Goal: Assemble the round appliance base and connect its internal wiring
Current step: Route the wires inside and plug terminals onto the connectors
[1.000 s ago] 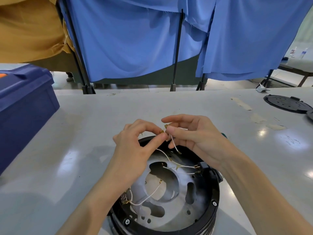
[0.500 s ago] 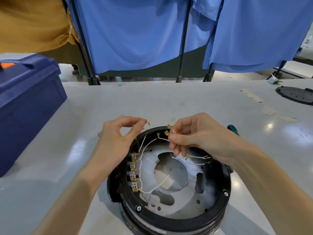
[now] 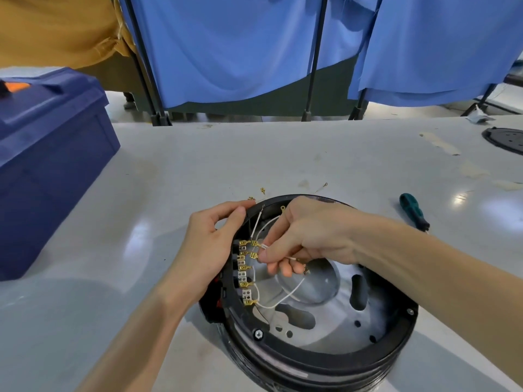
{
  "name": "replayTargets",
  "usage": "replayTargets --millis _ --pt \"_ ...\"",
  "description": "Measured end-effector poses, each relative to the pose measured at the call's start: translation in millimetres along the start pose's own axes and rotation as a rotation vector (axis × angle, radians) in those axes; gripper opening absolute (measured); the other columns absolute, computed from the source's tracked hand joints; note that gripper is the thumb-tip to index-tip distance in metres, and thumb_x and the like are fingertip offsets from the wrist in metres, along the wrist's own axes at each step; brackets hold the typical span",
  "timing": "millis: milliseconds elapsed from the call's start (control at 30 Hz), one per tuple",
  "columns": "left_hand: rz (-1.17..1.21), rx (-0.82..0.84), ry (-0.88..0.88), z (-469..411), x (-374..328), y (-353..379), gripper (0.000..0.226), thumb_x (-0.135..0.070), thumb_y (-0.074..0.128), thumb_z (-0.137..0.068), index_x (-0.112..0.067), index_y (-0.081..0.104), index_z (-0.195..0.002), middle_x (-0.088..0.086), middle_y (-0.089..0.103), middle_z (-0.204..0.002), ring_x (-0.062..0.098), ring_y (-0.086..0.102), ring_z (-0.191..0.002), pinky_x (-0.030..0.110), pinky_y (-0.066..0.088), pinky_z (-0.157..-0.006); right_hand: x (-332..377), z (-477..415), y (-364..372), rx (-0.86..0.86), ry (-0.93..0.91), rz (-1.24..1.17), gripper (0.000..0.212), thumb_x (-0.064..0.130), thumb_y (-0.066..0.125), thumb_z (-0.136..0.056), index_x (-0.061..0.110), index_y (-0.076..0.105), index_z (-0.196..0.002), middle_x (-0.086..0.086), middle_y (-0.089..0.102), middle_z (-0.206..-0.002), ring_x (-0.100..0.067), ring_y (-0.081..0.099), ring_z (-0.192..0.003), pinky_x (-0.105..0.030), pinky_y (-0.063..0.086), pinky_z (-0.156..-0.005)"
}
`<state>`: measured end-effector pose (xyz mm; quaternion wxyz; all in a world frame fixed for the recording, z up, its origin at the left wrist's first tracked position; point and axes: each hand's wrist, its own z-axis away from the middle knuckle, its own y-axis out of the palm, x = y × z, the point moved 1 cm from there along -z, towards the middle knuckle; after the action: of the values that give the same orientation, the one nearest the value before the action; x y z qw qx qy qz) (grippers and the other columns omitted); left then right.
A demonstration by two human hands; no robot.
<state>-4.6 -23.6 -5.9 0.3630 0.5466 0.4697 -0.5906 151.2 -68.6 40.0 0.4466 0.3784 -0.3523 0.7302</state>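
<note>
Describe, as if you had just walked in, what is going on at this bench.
A person is wiring a round black appliance base on a grey table. The right hand pinches a white wire beside the brass terminals lining the base's left inner wall; the left hand holds the rim there. A green screwdriver lies to the right.

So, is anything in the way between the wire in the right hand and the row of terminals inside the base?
Nothing visible. The right hand pinches the white wire right beside the terminals, with no part between them. The left hand grips the base at its rim from outside, clear of that path.
</note>
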Motion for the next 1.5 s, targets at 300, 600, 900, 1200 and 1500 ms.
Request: replayTargets --millis 300,600,900,1200,1500 --pt "0.021 -0.007 0.005 0 1 0 0.023 -0.018 0.052 -0.1 -0.021 0.074 -0.108 -0.006 0.075 -0.104 0.013 0.069 -0.101 0.043 0.051 -0.098 -13 -7 3 -0.093 -0.028 -0.062 0.01 -0.002 0.064 -0.089 -0.006 0.064 -0.081 -0.02 0.066 -0.065 -0.013 0.05 -0.039 -0.016 0.036 -0.035" --pt "0.012 -0.017 0.021 1 2 1 0.023 -0.019 0.053 -0.099 -0.025 0.074 -0.105 -0.007 0.075 -0.1 0.013 0.07 -0.099 0.043 0.051 -0.097 -11 -8 9 -0.181 -0.169 0.028 0.009 -0.003 0.066 -0.087 -0.004 0.061 -0.08 -0.015 0.065 -0.056 -0.008 0.045 -0.03 -0.015 0.032 -0.035" --pt "0.015 -0.017 0.024 1 3 0 0.024 -0.018 0.052 -0.099 -0.026 0.075 -0.101 -0.005 0.076 -0.095 0.013 0.072 -0.091 0.039 0.054 -0.09 -14 -12 10 -0.204 -0.193 0.076 0.008 -0.005 0.064 -0.088 -0.003 0.06 -0.082 -0.022 0.065 -0.063 -0.01 0.05 -0.034 -0.014 0.03 -0.034" --pt "0.015 -0.008 0.021 1 4 1 0.024 -0.018 0.052 -0.099 -0.026 0.075 -0.101 -0.005 0.076 -0.094 0.012 0.072 -0.084 0.024 0.053 -0.071 -14 -12 12 -0.207 -0.208 0.099 0.008 -0.002 0.066 -0.088 -0.003 0.061 -0.082 -0.02 0.068 -0.065 -0.011 0.052 -0.037 -0.016 0.034 -0.036" --pt "-0.041 -0.054 0.029 0 3 4 0.024 -0.02 0.053 -0.099 -0.028 0.075 -0.101 -0.005 0.075 -0.096 0.02 0.069 -0.098 0.048 0.05 -0.097 -8 -14 17 -0.296 -0.148 0.141 0.013 -0.003 0.067 -0.085 -0.002 0.065 -0.073 -0.016 0.064 -0.058 -0.007 0.046 -0.032 -0.015 0.034 -0.037"
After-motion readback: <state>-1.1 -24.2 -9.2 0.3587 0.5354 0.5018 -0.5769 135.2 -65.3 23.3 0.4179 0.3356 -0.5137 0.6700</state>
